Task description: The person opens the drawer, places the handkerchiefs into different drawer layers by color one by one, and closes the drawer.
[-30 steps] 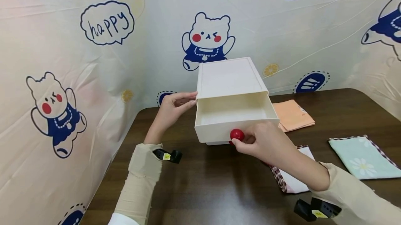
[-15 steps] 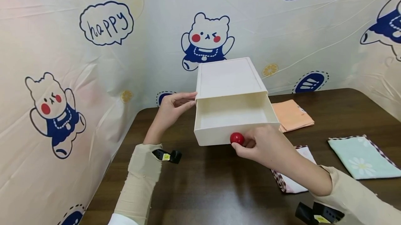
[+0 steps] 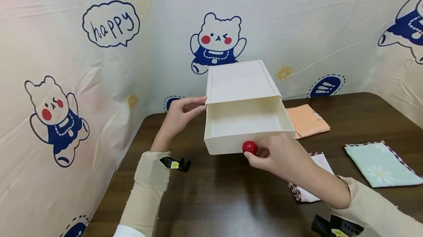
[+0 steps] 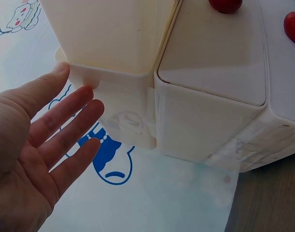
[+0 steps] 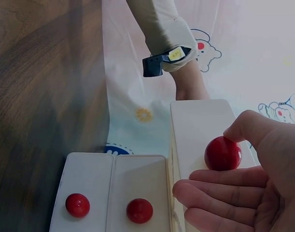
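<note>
Cartoon-bear sheeting hangs behind a dark wooden table [image 3: 214, 196] on which a white plastic drawer cabinet [image 3: 239, 81] stands. Its top drawer [image 3: 246, 128] is pulled well out toward the person and looks empty. The right hand [image 3: 281, 152] has thumb and fingers curled around the red knob [image 3: 249, 147] on the drawer front; the right wrist view shows the thumb above the knob and the fingers below it. The left hand [image 3: 181, 114] is flat, fingers straight, pressed against the cabinet's left side. The knob sits at the fingertips of the right grip, not deep in the palm. To slide the drawer well, the pull should probably run straight along its track while the left hand steadies the cabinet. Folded cloths [image 3: 380, 163] lie to the right.
</note>
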### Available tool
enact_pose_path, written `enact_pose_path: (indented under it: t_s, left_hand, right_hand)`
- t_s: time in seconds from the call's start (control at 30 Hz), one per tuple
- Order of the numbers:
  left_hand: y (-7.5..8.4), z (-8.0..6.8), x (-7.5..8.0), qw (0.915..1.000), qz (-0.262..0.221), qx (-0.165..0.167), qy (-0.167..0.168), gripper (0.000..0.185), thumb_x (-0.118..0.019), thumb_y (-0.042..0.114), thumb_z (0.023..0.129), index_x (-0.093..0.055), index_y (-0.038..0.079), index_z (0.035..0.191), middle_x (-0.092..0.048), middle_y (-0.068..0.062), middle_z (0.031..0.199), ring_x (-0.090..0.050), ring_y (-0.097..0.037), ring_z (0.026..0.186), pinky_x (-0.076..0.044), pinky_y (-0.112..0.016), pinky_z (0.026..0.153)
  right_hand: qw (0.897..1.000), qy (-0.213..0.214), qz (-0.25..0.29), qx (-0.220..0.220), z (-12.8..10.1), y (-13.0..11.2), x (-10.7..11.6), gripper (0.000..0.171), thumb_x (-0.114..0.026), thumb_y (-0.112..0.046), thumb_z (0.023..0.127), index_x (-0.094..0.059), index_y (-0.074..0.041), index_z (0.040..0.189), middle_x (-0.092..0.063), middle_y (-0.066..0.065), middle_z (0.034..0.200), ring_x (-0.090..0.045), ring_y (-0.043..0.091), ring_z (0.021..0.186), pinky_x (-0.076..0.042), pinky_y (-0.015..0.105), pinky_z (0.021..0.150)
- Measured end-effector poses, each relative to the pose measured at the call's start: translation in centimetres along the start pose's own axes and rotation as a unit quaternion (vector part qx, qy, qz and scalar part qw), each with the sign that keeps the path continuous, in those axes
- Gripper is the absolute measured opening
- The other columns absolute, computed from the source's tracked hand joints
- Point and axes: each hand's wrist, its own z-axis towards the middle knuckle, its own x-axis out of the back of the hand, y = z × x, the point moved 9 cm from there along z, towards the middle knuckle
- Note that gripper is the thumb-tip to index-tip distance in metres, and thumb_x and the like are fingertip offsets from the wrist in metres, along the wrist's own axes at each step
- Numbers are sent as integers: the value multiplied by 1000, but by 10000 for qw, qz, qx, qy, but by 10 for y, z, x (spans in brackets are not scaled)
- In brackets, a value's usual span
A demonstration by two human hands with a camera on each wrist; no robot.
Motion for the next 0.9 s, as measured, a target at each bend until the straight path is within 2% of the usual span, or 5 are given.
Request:
enact_pose_path:
  t_s: [0.9]
  left_hand:
    - [0, 0, 0, 10000, 22, -32, -12, 31, -63, 6, 87, -61, -1, 117, -62, -16, 112, -61, -26, 97, -50, -35, 81]
  right_hand:
    - [9999, 74, -100, 101, -14, -8, 3, 21, -66, -29, 80, -57, -25, 61, -54, -20, 57, -50, -6, 55, -41, 19, 49]
